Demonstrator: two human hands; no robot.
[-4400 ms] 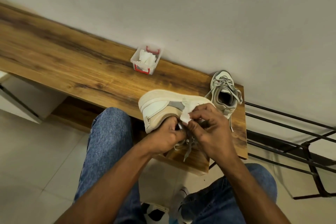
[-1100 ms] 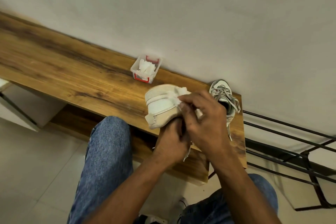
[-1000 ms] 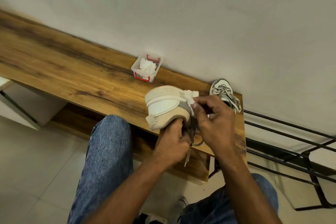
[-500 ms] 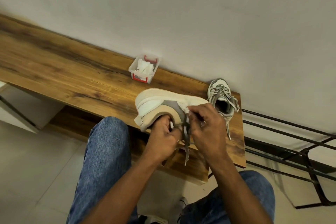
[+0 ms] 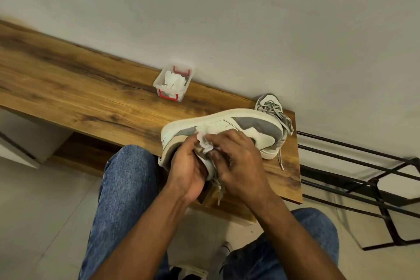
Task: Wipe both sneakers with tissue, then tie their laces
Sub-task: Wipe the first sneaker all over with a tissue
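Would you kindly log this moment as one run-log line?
step: wiping | left hand: holds sneaker | right hand: presses tissue on it | other sneaker: on bench, laces loose

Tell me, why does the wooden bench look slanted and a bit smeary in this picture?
Head view: the wide-angle lens and tilted head slant the long brown wooden bench; its far left end looks softly blurred, while the white-and-grey sneaker held in both hands is sharper. Soft even light, no glare; only faint shadows beside the clear plastic tissue box with red clips.
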